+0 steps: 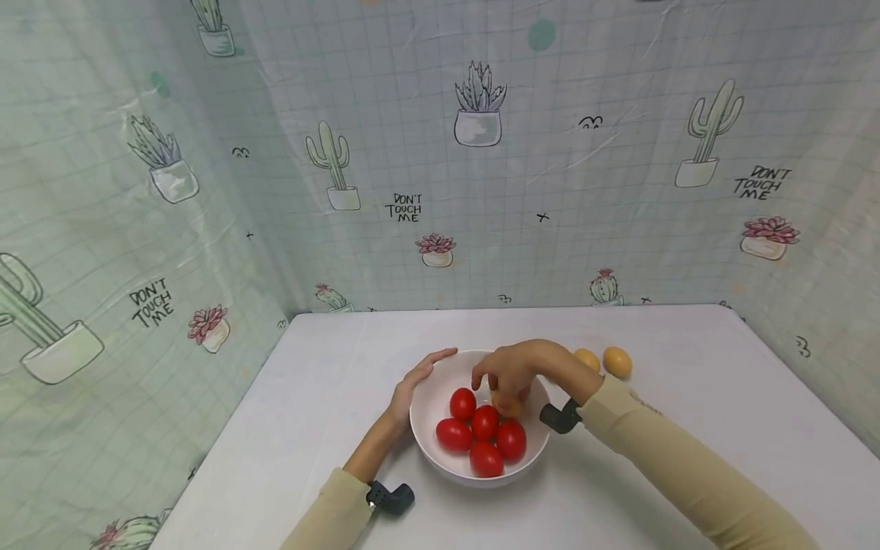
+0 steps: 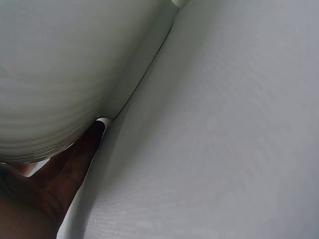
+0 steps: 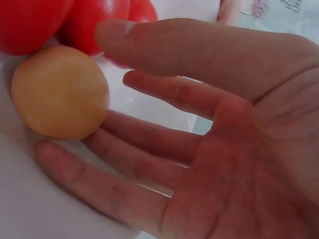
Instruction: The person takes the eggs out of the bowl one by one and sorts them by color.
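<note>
A white bowl [image 1: 474, 483] on the table holds several glossy red tomatoes [image 1: 454, 435]. My left hand [image 1: 406, 391] rests along the bowl's left side, its fingers extended at the rim; in the left wrist view it touches the bowl's outer wall [image 2: 50, 74] low down, beside the table. My right hand [image 1: 512, 370] reaches into the bowl from the right. In the right wrist view an orange-yellow round fruit [image 3: 60, 93] sits by its fingertips, next to the tomatoes. The fingers are spread loosely and the thumb stands apart from the fruit.
Two more orange-yellow fruits lie on the white table [image 1: 330, 367] behind the right forearm, one partly hidden by it [image 1: 587, 360] and the other in full view [image 1: 617, 362]. A cactus-print cloth [image 1: 385, 260] hangs behind and along both sides.
</note>
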The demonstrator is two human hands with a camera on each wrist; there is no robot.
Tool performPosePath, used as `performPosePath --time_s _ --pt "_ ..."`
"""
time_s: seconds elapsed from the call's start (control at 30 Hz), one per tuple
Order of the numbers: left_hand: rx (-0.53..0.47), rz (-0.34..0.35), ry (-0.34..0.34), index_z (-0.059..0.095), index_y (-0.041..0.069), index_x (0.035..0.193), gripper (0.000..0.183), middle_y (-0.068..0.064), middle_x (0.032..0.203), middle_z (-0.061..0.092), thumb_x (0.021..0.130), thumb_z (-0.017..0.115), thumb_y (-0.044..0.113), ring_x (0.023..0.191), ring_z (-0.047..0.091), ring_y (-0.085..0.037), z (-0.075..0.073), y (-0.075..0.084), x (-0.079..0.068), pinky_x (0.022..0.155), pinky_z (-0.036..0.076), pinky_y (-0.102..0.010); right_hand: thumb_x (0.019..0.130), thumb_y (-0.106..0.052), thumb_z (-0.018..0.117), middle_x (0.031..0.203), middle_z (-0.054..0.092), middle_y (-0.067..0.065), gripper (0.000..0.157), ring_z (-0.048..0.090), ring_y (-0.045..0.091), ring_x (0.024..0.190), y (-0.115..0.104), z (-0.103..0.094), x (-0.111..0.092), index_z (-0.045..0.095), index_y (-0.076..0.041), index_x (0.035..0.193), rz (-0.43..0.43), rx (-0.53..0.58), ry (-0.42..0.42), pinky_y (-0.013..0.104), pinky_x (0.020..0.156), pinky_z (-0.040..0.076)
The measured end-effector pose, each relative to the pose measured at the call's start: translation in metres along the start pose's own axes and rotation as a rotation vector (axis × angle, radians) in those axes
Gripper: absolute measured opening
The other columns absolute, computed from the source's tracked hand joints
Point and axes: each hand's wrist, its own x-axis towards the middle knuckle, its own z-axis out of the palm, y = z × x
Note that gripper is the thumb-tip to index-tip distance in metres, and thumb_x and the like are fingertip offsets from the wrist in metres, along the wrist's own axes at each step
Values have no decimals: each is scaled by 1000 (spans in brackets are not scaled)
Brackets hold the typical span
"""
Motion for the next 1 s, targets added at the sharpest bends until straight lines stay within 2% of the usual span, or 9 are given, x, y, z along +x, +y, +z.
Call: performPosePath --time_s 0.17,0.43,0.77,1.0 --pt "-1 -1 8 37 15 159 57 -12 163 41 108 15 28 134 54 -25 0 0 0 103 54 -26 80 -2 78 108 66 0 39 63 22 98 -5 2 4 72 -23 111 -3 -97 -30 37 81 64" --pt "5 6 1 38 17 159 57 -11 163 41 109 15 28 136 54 -29 1 1 1 104 54 -26 75 0 83 101 64 -3 38 62 18 89 -12 7 4 72 -25 101 44 -262 -14 33 76 62" --pt "21 5 -2 38 18 159 57 -13 162 43 108 15 30 134 56 -27 0 0 1 103 55 -26 75 -4 87 97 65 -4 35 62 17 88 -14 8 5 72 -25 99 51 -309 10 32 76 62" --pt "36 -7 9 39 19 159 57 -10 162 43 108 15 30 136 54 -27 -1 1 0 104 54 -26 75 -7 87 95 66 -5 33 61 16 93 -14 6 2 72 -26 99 0 -320 33 36 79 62"
